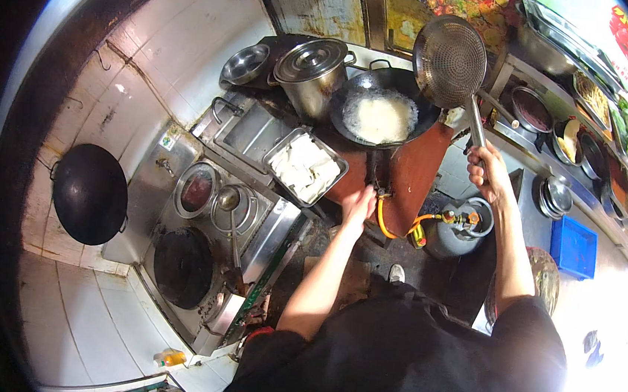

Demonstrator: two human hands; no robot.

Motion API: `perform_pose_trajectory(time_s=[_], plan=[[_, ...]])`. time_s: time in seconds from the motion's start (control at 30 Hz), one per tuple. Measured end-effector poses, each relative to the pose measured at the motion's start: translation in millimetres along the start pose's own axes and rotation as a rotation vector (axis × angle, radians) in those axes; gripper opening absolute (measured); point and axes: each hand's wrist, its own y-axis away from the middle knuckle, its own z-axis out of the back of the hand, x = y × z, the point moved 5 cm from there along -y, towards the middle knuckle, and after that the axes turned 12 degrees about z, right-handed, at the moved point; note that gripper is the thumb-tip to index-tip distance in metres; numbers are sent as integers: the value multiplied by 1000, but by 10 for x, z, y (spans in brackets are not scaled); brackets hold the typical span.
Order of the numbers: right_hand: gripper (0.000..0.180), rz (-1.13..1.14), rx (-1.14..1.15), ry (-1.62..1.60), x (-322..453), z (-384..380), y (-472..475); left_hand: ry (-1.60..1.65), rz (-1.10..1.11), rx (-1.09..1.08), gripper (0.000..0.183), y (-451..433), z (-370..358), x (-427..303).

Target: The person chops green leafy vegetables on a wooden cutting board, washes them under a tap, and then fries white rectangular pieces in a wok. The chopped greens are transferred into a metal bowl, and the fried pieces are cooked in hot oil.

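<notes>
In my right hand is the handle of a large perforated metal strainer, raised over the right rim of a black wok. Pale food bubbles in liquid inside the wok. My left hand is below the wok, by the burner's valve and orange gas hose; its fingers are partly hidden, so its hold cannot be told. Left of the wok, a rectangular metal tray holds white slabs of food.
A lidded steel pot stands beside the wok. A grey gas cylinder is on the floor at right. The stove at left carries a ladle and a dark wok. Bowls line the right shelf, above a blue basket.
</notes>
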Motion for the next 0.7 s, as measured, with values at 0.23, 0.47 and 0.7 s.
perform_pose_trajectory(time_s=[0.23, 0.47, 0.7], plan=[[17, -53, -5, -65, -56, 436, -251, 718, 186, -316, 23, -1737, -1033, -349], [15, -89, 21, -120, -106, 590, -352, 587, 183, -373, 13, -1900, -748, -297], [29, -84, 18, -62, -74, 694, -290, 408, 23, -564, 35, -1549, -1220, -571]])
